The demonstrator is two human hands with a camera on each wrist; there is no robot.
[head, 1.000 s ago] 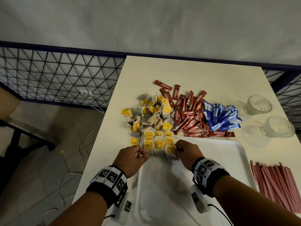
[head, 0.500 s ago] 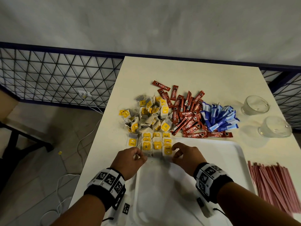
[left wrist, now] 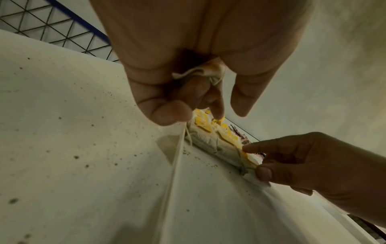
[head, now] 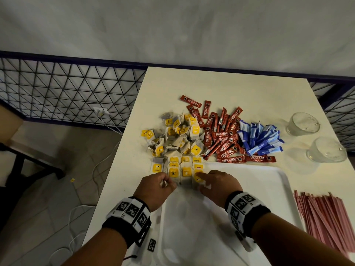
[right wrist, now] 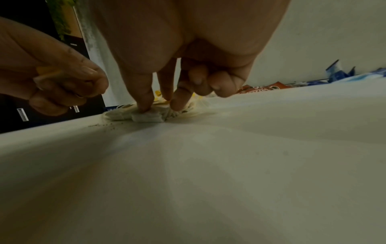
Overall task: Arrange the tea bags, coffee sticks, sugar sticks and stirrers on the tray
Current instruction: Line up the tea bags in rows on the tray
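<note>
- Tea bags [head: 184,170]: yellow-tagged, lined up in short rows at the tray's upper-left corner, centre of the head view. One more row bag sits just left of the rim, on the table.
- Right hand [head: 219,184]: index fingertip on the rightmost bag's yellow tag, thumb on that bag's near edge; other fingers curled under.
- Left hand [head: 155,186]: curled, a crumpled tea bag [left wrist: 203,71] tucked in the palm, at the tray's left rim beside the rows.
- White tray [head: 269,189]: lower centre, otherwise bare; dark specks on the floor near the bags.
- Loose tea bag pile [head: 178,137] above the rows, on the table [head: 240,89].
- Nescafe coffee sticks [head: 222,139] right of it, touching.
- Blue sugar sticks [head: 259,139] further right.
- Pink stirrers [head: 326,217]: lower right, off the tray.
- Two clear glass cups [head: 315,137]: right edge.
</note>
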